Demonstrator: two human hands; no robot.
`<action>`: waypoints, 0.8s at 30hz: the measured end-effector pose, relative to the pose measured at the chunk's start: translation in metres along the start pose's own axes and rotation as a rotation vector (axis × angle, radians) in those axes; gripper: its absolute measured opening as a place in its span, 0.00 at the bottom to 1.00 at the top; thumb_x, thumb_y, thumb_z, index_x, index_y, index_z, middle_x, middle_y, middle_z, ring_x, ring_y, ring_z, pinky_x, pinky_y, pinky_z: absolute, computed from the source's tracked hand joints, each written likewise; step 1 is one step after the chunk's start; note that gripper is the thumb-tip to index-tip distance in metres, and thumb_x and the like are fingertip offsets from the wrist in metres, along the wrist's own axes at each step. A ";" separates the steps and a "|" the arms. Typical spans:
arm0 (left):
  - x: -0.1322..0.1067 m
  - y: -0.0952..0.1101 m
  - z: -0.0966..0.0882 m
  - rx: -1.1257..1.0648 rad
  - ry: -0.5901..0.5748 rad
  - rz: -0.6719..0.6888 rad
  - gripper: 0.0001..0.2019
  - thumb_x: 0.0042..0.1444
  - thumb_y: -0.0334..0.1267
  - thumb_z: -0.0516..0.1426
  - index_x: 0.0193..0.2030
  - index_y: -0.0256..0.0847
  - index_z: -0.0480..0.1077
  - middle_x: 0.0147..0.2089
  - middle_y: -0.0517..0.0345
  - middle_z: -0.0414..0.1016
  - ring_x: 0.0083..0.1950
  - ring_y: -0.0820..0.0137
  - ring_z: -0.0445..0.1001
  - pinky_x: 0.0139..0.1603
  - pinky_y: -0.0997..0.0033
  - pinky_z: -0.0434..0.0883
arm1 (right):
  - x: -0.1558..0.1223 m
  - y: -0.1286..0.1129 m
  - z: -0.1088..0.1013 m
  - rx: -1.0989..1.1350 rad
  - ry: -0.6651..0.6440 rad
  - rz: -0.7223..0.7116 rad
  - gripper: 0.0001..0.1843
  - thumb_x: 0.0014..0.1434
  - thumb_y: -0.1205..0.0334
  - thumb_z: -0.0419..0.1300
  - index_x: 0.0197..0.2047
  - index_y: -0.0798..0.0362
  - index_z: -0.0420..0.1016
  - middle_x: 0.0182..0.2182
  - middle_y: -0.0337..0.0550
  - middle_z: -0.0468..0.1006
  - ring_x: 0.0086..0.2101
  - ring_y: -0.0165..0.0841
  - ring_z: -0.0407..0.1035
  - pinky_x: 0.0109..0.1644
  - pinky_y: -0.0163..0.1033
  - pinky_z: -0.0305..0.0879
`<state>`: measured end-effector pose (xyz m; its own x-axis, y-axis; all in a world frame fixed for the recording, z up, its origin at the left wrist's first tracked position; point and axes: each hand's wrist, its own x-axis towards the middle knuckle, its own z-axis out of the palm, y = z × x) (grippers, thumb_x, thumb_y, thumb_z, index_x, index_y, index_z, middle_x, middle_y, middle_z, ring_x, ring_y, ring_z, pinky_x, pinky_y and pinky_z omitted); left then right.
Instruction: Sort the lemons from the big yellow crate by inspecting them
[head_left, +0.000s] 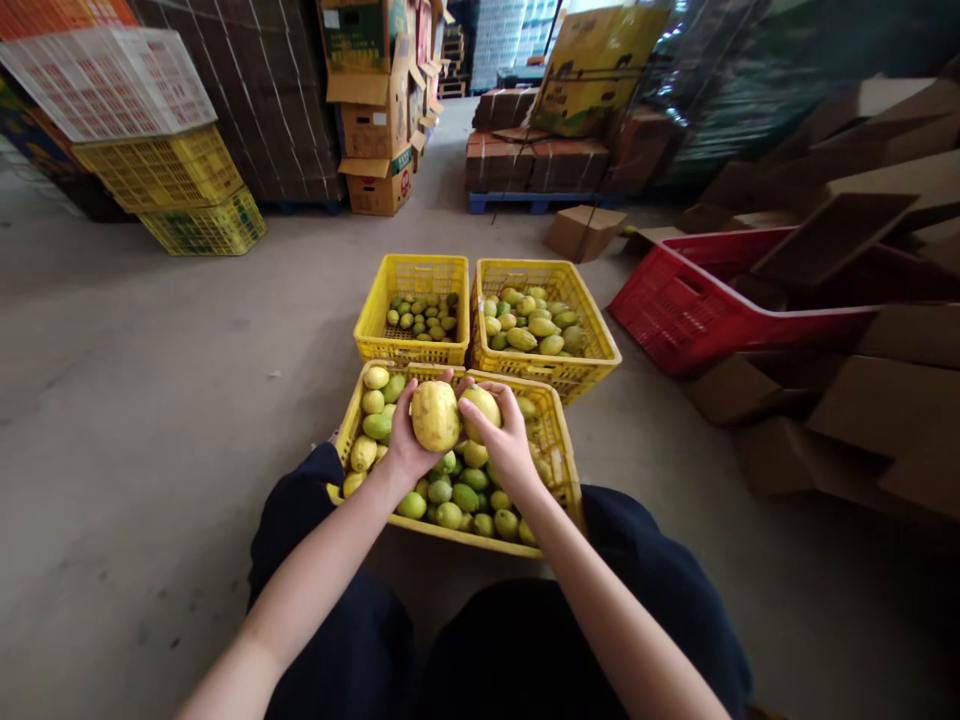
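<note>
My left hand (410,452) cups a large, ribbed yellow fruit (435,416) with brown spots; its exact kind I cannot tell. Beside it, my right hand (508,435) has its fingers and thumb around a smaller yellow-green fruit (481,412). Both hands are above the front yellow crate (465,536), which is full of yellow and green fruit (465,497). Part of that fruit is hidden by my hands and forearms. Just behind stand two more yellow crates, the left crate (411,348) with small green fruit, the right crate (551,372) with larger yellow-green fruit.
A red crate (667,312) stands at the right amid loose cardboard boxes (885,410). Stacked crates (169,165) are at the far left. Cartons (379,140) and a blue pallet (536,203) with bundled cardboard stand further back. My knees flank the front crate.
</note>
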<state>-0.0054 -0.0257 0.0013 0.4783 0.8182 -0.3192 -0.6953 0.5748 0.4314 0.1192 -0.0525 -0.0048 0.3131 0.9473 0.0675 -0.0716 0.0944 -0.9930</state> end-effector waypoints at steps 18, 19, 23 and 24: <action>-0.002 0.018 0.001 -0.129 -0.039 -0.007 0.24 0.64 0.52 0.44 0.53 0.39 0.72 0.47 0.49 0.80 0.55 0.58 0.76 0.57 0.57 0.70 | 0.001 0.006 -0.012 0.007 -0.418 -0.104 0.32 0.48 0.58 0.61 0.58 0.44 0.65 0.59 0.42 0.69 0.55 0.46 0.66 0.55 0.51 0.70; -0.002 0.020 0.002 -0.138 -0.028 0.008 0.24 0.64 0.52 0.45 0.53 0.40 0.72 0.47 0.50 0.80 0.55 0.59 0.76 0.58 0.57 0.70 | 0.001 0.006 -0.013 0.046 -0.461 -0.075 0.35 0.47 0.59 0.59 0.61 0.44 0.62 0.61 0.43 0.67 0.55 0.46 0.66 0.53 0.50 0.71; -0.002 0.024 0.002 -0.187 0.062 0.130 0.19 0.67 0.47 0.46 0.55 0.45 0.72 0.45 0.56 0.81 0.53 0.64 0.78 0.59 0.61 0.70 | -0.002 0.005 -0.010 0.106 -0.579 0.009 0.48 0.40 0.66 0.58 0.67 0.43 0.51 0.67 0.45 0.58 0.58 0.46 0.64 0.54 0.49 0.72; -0.002 0.025 0.002 -0.197 0.086 0.164 0.18 0.67 0.45 0.47 0.55 0.45 0.72 0.44 0.57 0.81 0.52 0.65 0.78 0.59 0.62 0.70 | -0.003 0.005 -0.009 0.100 -0.593 0.011 0.51 0.39 0.68 0.59 0.67 0.43 0.49 0.68 0.46 0.56 0.60 0.46 0.62 0.57 0.50 0.70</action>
<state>-0.0231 -0.0131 0.0148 0.3094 0.8907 -0.3330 -0.8545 0.4141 0.3137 0.1260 -0.0574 -0.0109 -0.2681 0.9547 0.1287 -0.1698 0.0846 -0.9818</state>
